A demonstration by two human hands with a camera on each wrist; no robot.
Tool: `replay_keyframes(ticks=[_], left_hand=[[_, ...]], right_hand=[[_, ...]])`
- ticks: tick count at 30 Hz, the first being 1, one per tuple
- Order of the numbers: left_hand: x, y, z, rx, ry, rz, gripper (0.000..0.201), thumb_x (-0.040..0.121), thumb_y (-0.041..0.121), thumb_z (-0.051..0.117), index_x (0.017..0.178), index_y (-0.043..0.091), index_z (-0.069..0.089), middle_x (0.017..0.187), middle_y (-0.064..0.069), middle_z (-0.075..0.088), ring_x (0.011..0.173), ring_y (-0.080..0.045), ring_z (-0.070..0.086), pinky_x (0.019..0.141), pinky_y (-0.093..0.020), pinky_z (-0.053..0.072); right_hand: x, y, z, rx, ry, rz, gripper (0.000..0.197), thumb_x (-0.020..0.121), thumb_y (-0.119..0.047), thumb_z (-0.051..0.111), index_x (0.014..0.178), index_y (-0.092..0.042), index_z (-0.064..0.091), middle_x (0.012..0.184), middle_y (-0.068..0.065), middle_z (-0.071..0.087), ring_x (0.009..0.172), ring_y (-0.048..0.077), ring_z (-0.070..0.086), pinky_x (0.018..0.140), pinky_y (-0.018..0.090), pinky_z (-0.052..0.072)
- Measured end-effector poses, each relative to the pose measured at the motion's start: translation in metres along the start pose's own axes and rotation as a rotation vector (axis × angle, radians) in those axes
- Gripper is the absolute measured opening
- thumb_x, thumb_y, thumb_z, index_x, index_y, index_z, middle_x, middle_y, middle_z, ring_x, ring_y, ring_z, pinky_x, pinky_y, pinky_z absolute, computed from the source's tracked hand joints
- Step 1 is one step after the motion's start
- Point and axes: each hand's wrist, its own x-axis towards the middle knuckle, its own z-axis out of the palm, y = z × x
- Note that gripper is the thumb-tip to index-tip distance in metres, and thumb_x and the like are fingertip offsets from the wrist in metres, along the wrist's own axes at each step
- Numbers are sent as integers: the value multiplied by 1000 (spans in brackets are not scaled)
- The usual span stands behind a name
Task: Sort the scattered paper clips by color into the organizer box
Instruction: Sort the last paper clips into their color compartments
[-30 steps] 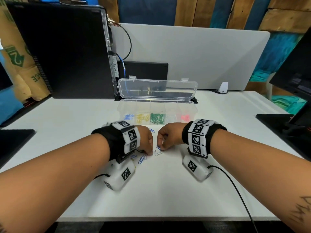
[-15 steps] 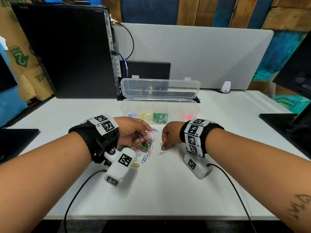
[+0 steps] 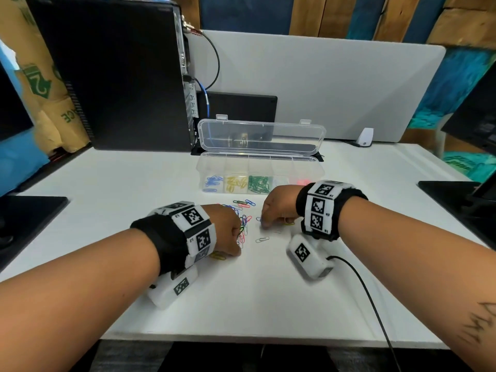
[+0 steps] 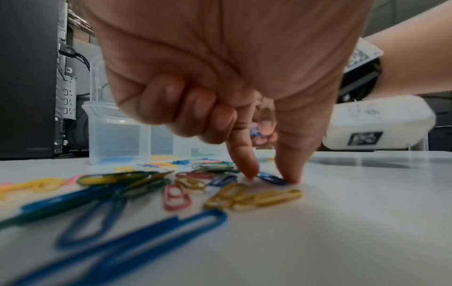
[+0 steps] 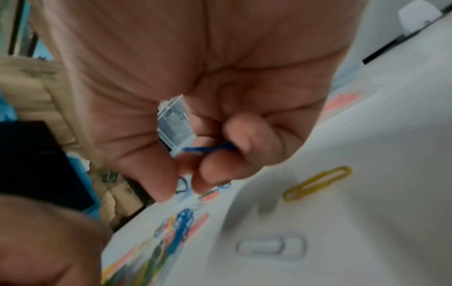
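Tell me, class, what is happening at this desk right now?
A person is sorting paper clips by colour. The left hand pinches a blue clip against the table; the right hand holds blue clips in curled fingers. The open organizer box already holds sorted clips, and a mixed pile remains.

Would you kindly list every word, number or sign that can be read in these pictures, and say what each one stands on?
"2" inside a green recycling arrow sign, mirrored: on the brown cardboard box at far left.
"CE", the end of a word that is cut off, mirrored: lower on the same box.
Square black-and-white marker codes, with tiny characters too small to read: on the left wristband and the right wristband.
Forearm tattoo: not legible.
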Motion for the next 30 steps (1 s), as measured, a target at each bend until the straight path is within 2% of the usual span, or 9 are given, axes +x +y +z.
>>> replay_keyframes(ticks=[2,4,8,12,16,20,25,28,30], left_hand=[[2,1,1,17,12,4,18,77,32,63,66,23,51,71,7,56,71,-13,52,59,-19,38],[4,2,1,24,3,7,17,78,25,62,66,23,51,68,7,54,71,-13,51,57,-18,37],[7,3,-2,2,-39,9,11,76,13,59,72,24,59,68,8,55,70,-11,52,60,-18,41],[7,3,-2,-23,-50,25,11,76,12,59,74,23,58,74,6,57,72,-13,52,64,-20,43],[7,2,0,-42,-62,26,15,78,15,60,68,23,53,72,6,56,74,-14,53,68,-21,44],[5,0,-1,-78,-68,26,16,78,18,61,66,23,52,73,6,59,73,-13,54,66,-21,45],[6,0,-1,-78,-58,16,22,78,20,63,63,23,47,69,9,54,74,-13,52,60,-19,40],[6,1,1,-68,-45,16,20,78,21,63,64,23,48,67,9,53,73,-13,51,57,-18,38],[5,0,1,-95,-28,3,18,75,22,64,64,22,50,65,8,55,68,-12,52,56,-18,39]], right_hand=[[3,7,-5,205,-11,-8,21,75,-14,72,57,-11,61,60,7,56,52,19,44,56,27,38],[5,14,-8,390,-29,-12,26,76,-2,68,53,-11,62,63,12,57,53,21,45,52,26,39],[6,20,-9,723,-51,-20,23,87,13,49,76,-5,59,51,6,58,39,11,47,41,16,44],[10,19,-10,897,-16,35,27,90,7,39,77,-4,59,66,5,46,48,10,41,40,14,41],[12,9,-12,992,25,53,31,94,-15,45,64,-10,47,63,3,41,52,13,40,37,14,37],[20,2,-12,829,64,78,46,93,-40,52,58,-15,36,57,0,37,48,12,33,36,16,27],[28,1,-12,657,101,48,31,85,-33,67,68,-13,51,58,2,40,50,15,32,42,22,26],[25,-6,-14,434,121,55,19,83,-29,69,91,-13,64,67,1,46,53,14,37,46,23,31],[22,-12,-15,149,168,30,29,86,-28,65,113,-15,65,88,0,57,63,10,49,57,20,41]])
